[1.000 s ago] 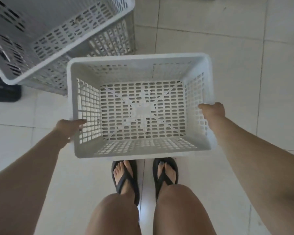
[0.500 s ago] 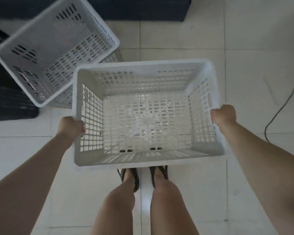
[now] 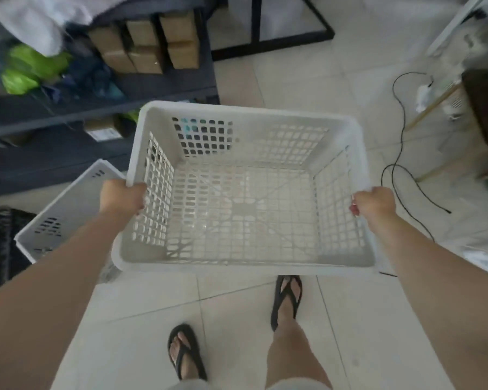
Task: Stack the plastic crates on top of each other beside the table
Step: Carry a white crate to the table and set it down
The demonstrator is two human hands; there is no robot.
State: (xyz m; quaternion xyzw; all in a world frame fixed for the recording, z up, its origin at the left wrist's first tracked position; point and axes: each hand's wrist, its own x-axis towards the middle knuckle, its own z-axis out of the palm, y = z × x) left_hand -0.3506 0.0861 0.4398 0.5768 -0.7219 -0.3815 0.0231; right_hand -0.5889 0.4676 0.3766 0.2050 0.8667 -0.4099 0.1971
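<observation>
Both hands carry one white crate [image 3: 243,192] in the air, level, open side up, nothing in it. Left hand [image 3: 122,197] is curled tight over the crate's left rim, right hand [image 3: 373,202] curled the same over its right rim; fingers on both wrap under the lip, so only knuckles show. The crate hangs over bare tile floor [image 3: 237,333], ahead of the person's sandalled feet.

Progress, as a guess: mid-carry, nothing stacked with this crate yet. A second white crate [image 3: 65,209] sits low and left of the held crate, partly under the left forearm; it seems to rest on another one, but the arm covers the join, so I cannot tell how many are there. Further left of the held crate is a black crate [image 3: 1,246], cut by the frame edge. Left to do: swing the held crate left, line it up over the second white crate, lower it square, let go.

Hard to read: whether a table is in view at all. Beyond the held crate's far left corner is a dark shelf [image 3: 96,108] with cardboard boxes [image 3: 150,40], blurred. Right of the held crate a black cable [image 3: 400,153] trails on the floor, near the walking path, a possible snag. Far right is smeared, furniture unclear.
</observation>
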